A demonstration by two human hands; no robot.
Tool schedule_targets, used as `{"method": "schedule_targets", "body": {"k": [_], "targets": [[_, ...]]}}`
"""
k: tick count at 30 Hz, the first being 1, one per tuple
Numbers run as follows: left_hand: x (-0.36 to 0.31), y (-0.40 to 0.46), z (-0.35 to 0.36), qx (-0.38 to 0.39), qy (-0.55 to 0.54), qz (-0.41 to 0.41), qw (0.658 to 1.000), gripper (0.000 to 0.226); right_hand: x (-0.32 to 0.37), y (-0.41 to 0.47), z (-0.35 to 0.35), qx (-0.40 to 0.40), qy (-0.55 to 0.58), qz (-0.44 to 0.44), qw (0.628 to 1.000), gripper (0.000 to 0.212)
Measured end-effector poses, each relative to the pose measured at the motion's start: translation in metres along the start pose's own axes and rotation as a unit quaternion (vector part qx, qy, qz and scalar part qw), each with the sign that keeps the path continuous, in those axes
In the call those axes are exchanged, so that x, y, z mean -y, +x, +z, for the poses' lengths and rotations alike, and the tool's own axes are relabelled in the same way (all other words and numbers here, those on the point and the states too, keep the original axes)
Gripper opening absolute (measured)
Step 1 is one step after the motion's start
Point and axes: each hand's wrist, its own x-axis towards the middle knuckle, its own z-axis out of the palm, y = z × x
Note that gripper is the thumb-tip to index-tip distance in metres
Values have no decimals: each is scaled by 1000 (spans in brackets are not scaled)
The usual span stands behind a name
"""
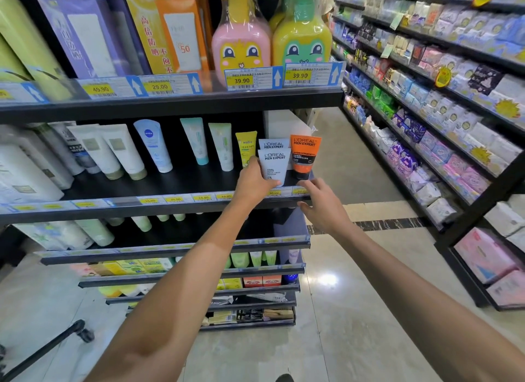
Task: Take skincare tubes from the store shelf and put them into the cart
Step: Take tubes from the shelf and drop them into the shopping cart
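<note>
- Landmark: orange tube [304, 157], marked L'Oréal Men Expert, standing cap-down at the right end of the middle shelf [119, 188].
- White tube [274, 165], same brand: just left of the orange tube, at the shelf's front edge, upright with cap down. A second white tube [273, 143] stands directly behind it, partly hidden.
- Left hand [252, 182]: left of the orange tube, fingers and thumb curled round the lower part of the front white tube, gripping it.
- Right hand [322, 204]: below and slightly right of the orange tube, fingers loosely spread, holding nothing; fingertips near the price-label rail [199, 198], contact cannot be told.
- Yellow tube [246, 147]: left of the orange tube, beyond the white pair.
- Pale green and white tubes, including a Nivea tube [153, 144]: farther left along the same shelf.
- Pink bottle [241, 40] and yellow bottle [301, 37], cartoon faces: shelf above the orange tube.
- Black wheeled frame [51, 344]: far below-left of the orange tube, on the floor; its identity cannot be told.
</note>
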Motion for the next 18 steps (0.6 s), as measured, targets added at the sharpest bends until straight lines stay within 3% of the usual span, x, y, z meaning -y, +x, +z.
{"method": "schedule_targets", "body": {"k": [3, 7, 13, 18], "targets": [[6, -6, -6, 2, 36, 13, 999, 56, 4, -3, 0, 6, -18, 12, 1000, 61], [25, -23, -19, -14, 169, 74, 983, 57, 14, -13, 1, 6, -47, 44, 998, 69], [60, -81, -37, -47, 297, 181, 936, 47, 36, -49, 6, -23, -102, 32, 994, 62], [89, -147, -56, -55, 356, 130, 924, 53, 56, -82, 26, 19, -109, -48, 993, 55]]}}
